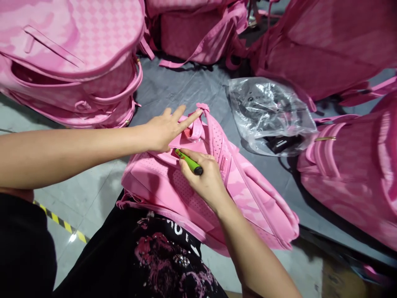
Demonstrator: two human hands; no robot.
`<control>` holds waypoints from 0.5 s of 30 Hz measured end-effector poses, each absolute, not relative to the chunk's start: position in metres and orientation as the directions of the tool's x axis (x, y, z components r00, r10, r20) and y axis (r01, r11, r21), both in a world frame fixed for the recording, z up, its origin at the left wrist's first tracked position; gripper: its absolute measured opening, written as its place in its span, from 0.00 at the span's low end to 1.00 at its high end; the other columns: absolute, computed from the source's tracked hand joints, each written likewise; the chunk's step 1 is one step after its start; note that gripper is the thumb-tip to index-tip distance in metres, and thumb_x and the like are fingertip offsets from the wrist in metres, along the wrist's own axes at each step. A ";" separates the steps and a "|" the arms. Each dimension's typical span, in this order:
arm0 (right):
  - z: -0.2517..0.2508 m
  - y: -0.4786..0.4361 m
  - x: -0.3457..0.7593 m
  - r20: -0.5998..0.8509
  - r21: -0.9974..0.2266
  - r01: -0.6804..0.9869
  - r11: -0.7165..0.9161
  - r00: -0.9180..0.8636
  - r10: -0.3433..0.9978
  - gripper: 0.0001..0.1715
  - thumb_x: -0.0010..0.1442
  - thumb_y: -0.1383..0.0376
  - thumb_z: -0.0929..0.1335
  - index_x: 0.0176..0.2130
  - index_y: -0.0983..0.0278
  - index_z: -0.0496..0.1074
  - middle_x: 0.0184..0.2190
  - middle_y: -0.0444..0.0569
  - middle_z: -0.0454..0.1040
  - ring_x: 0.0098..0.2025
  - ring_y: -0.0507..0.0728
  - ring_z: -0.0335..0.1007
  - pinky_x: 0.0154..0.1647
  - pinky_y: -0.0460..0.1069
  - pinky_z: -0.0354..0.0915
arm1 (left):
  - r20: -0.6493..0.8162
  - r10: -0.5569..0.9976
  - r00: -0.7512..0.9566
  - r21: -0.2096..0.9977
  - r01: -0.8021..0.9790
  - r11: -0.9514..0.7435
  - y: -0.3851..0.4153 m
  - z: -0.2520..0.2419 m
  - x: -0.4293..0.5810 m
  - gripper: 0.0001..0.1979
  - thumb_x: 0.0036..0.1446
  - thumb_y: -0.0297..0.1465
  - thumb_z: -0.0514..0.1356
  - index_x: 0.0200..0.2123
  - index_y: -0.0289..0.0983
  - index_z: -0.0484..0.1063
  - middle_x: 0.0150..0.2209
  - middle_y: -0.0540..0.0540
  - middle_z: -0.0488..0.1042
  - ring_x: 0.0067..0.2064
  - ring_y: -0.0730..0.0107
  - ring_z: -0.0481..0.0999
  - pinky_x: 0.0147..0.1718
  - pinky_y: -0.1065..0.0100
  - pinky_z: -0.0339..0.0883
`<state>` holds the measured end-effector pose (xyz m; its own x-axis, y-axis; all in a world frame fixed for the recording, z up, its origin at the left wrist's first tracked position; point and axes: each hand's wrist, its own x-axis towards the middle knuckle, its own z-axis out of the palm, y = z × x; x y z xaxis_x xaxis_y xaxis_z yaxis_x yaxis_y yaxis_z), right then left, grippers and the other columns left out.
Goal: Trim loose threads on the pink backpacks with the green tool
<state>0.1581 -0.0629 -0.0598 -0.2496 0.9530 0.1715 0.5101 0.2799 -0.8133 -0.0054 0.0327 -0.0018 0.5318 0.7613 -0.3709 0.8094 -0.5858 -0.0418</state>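
A pink backpack (248, 186) lies across my lap and the table edge, its dotted back padding and straps facing up. My left hand (166, 128) rests on its upper end with the fingers spread, the index finger reaching toward the top strap. My right hand (206, 176) is closed around a short green tool with a black end (192, 162). The tool's tip meets the pink fabric close to my left thumb; its exact kind is unclear. A loop with a small red patch (187, 132) shows beside my left fingers.
More pink backpacks stand around: one at left (102, 45), one at the back (189, 35), and others at right (350, 174). A clear plastic bag (266, 111) with dark items lies on the grey-covered table (173, 89). Yellow-black tape (63, 223) marks the floor.
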 end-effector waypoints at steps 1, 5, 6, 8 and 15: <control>-0.059 -0.063 0.159 0.169 -0.815 0.509 0.277 -0.249 0.954 0.21 0.64 0.62 0.67 0.52 0.70 0.78 0.44 0.56 0.82 0.44 0.64 0.79 0.50 0.61 0.68 | -0.382 0.742 0.551 -0.027 0.796 -0.605 0.034 0.000 -0.008 0.62 0.52 0.29 0.67 0.72 0.47 0.20 0.74 0.33 0.36 0.66 0.38 0.56 0.55 0.49 0.68; -0.055 -0.064 0.161 0.138 -0.813 0.522 0.257 -0.256 0.957 0.21 0.65 0.61 0.67 0.53 0.69 0.78 0.41 0.55 0.82 0.41 0.63 0.78 0.48 0.60 0.69 | -0.430 0.682 0.591 0.021 0.762 -0.647 0.040 0.006 -0.015 0.59 0.53 0.26 0.63 0.72 0.47 0.21 0.74 0.34 0.34 0.67 0.41 0.56 0.59 0.52 0.64; -0.054 -0.064 0.161 0.129 -0.810 0.530 0.253 -0.259 0.957 0.21 0.65 0.61 0.66 0.53 0.69 0.78 0.40 0.55 0.83 0.40 0.63 0.78 0.48 0.60 0.69 | -0.444 0.672 0.592 0.029 0.759 -0.650 0.041 0.007 -0.016 0.60 0.52 0.24 0.63 0.72 0.48 0.20 0.74 0.35 0.33 0.67 0.41 0.56 0.59 0.53 0.64; -0.052 -0.065 0.160 0.115 -0.803 0.542 0.248 -0.266 0.957 0.21 0.65 0.62 0.66 0.53 0.69 0.77 0.39 0.54 0.83 0.39 0.62 0.78 0.48 0.60 0.68 | -0.468 0.662 0.586 0.040 0.762 -0.646 0.042 0.008 -0.017 0.61 0.52 0.22 0.62 0.72 0.49 0.19 0.74 0.35 0.30 0.68 0.41 0.55 0.59 0.54 0.63; -0.050 -0.063 0.158 0.124 -0.797 0.551 0.249 -0.254 0.959 0.20 0.64 0.62 0.67 0.52 0.67 0.78 0.38 0.52 0.83 0.38 0.62 0.78 0.47 0.59 0.66 | -0.504 0.638 0.582 0.079 0.766 -0.637 0.045 0.012 -0.020 0.59 0.52 0.19 0.60 0.71 0.49 0.18 0.75 0.35 0.26 0.69 0.41 0.53 0.60 0.55 0.62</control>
<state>0.1582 -0.0626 -0.0496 -0.2539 0.9592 0.1242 0.5506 0.2489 -0.7968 -0.0202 0.0450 0.0117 0.5823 0.6375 -0.5045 0.7665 -0.6374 0.0792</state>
